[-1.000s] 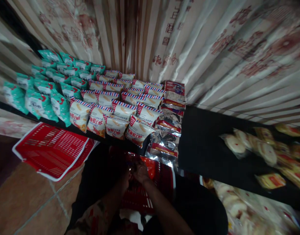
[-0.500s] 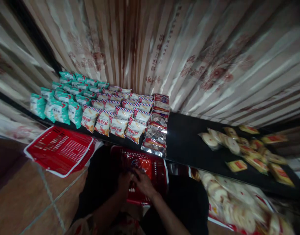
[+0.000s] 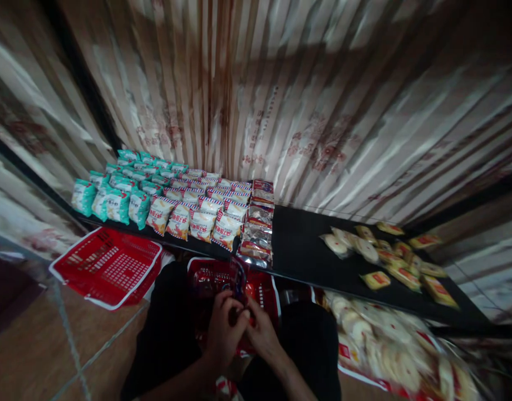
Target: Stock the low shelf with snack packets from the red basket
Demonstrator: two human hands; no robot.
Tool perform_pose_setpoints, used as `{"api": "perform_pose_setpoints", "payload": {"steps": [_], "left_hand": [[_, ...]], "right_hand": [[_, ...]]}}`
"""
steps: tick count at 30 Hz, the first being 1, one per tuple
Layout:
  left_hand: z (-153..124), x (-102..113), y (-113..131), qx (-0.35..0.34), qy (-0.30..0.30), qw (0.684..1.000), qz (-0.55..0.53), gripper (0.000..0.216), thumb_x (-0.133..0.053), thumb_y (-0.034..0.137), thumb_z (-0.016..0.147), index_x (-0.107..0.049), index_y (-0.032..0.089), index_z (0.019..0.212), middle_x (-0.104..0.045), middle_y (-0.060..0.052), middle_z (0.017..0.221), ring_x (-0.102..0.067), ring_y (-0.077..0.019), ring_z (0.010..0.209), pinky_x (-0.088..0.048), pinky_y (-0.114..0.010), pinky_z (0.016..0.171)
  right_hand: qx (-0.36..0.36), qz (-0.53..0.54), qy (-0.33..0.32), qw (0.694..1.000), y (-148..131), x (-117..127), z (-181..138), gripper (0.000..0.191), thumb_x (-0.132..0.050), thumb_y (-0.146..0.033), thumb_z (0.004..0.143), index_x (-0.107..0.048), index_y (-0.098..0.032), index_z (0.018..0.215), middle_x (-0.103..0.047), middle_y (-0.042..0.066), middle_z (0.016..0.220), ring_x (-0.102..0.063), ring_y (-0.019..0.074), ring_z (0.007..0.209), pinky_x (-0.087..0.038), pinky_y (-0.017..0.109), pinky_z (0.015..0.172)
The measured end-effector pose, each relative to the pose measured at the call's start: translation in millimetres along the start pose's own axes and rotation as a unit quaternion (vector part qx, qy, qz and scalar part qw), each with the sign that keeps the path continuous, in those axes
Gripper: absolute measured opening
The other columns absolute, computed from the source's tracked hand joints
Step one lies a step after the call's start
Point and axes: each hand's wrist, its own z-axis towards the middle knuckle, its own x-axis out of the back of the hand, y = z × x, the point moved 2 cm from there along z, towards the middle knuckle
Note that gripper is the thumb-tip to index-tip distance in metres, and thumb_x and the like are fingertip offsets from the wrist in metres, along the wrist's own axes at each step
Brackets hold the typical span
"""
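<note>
At far left on the tiled floor [image 3: 43,328], empty red basket [image 3: 114,270] with white rim, tilted. Above it on the black shelf [image 3: 300,239], teal-and-white bags [image 3: 118,206] in rows, then white bags with striped tops [image 3: 201,223]. Center, between dark-trousered legs: second red basket [image 3: 270,295], contents dim. Over it, left hand [image 3: 225,328] with fingers curled, thumb and fingertips pinching a dark glossy packet [image 3: 239,278]; packet sticks up from fingers, print unreadable. Right hand [image 3: 262,334] beside it, pinching same packet's lower end. Behind, silver-and-red packets [image 3: 258,228] in one column. Right: pale round packs [image 3: 358,245], yellow packs [image 3: 402,270] scattered; more pale round packs heaped below shelf [image 3: 389,351].
</note>
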Motion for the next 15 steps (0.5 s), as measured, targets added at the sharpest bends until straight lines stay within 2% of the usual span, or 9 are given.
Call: {"api": "perform_pose_setpoints", "payload": {"steps": [3,6,8,11,15], "left_hand": [[-6,-4,15,-0.053,-0.036,0.998,-0.003,0.014,-0.057,0.028,0.077,-0.065,0.022,0.087,-0.051,-0.009,0.118,-0.052,-0.0241,0.107,-0.045,-0.035,0.090],[-3,-6,23,-0.085,-0.021,0.996,-0.015,0.016,-0.055,0.027,0.078,-0.064,0.022,0.090,-0.055,-0.010,0.116,-0.053,-0.0247,0.106,-0.046,-0.035,0.088],[1,-8,25,-0.098,-0.002,0.995,-0.033,0.016,-0.058,0.026,0.075,-0.065,0.022,0.089,-0.057,-0.010,0.114,-0.053,-0.0255,0.107,-0.045,-0.036,0.089],[9,-10,24,-0.092,0.015,0.994,-0.054,0.026,-0.063,0.025,0.071,-0.063,0.023,0.097,-0.058,-0.009,0.113,-0.052,-0.0256,0.109,-0.045,-0.036,0.091],[16,-18,20,-0.035,-0.042,0.996,-0.075,0.040,-0.064,0.025,0.071,-0.057,0.022,0.110,-0.061,-0.008,0.112,-0.057,-0.0240,0.104,-0.046,-0.034,0.090]], "right_hand": [[-0.022,0.054,0.048,0.997,-10,12,-2,0.040,-0.060,-0.054,0.073,-0.066,-0.021,0.094,-0.068,0.006,0.086,-0.061,0.0218,0.087,-0.050,0.032,0.077],[-0.052,0.102,0.086,0.990,-26,24,-5,0.044,-0.061,-0.062,0.069,-0.063,-0.018,0.075,-0.063,0.002,0.070,-0.057,0.0166,0.069,-0.049,0.026,0.066],[-0.062,0.130,0.099,0.985,-37,32,-5,0.046,-0.061,-0.064,0.067,-0.061,-0.018,0.071,-0.062,0.001,0.069,-0.056,0.0153,0.067,-0.048,0.025,0.066],[-0.070,0.168,0.109,0.977,-45,41,-5,0.047,-0.062,-0.065,0.066,-0.062,-0.018,0.073,-0.062,0.001,0.071,-0.056,0.0153,0.070,-0.047,0.025,0.068],[-0.083,0.205,0.125,0.967,-42,47,-2,0.046,-0.064,-0.063,0.065,-0.063,-0.018,0.072,-0.061,0.000,0.070,-0.054,0.0135,0.065,-0.046,0.024,0.063]]}}
